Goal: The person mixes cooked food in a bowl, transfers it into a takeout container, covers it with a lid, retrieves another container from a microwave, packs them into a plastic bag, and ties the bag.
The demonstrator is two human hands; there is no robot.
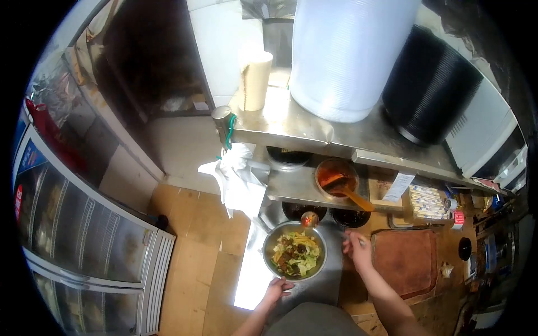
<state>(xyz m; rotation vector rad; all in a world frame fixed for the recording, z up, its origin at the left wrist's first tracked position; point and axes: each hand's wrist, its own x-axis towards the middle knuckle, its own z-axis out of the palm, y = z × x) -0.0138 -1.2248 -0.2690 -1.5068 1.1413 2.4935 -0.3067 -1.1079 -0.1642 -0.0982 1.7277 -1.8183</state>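
A round metal bowl (323, 262) with chopped leafy greens and browned pieces (296, 255) stands on the steel counter. My left hand (278, 289) holds the bowl's near rim. To the right of the bowl my right hand (356, 246) is closed round a thin handle. A ladle head (309, 219) with reddish contents hangs over the bowl's far rim, near dark round containers (350, 217). Behind them, a tub of red sauce (336, 178) has an orange-handled utensil (357, 199) leaning in it.
A brown cutting board (404, 263) lies at the right. White bags (238, 173) hang from the shelf corner. The metal shelf (302, 126) above bears tall stacks of white lids (347, 56) and black bowls (431, 84). A glass-door fridge (89, 224) stands left.
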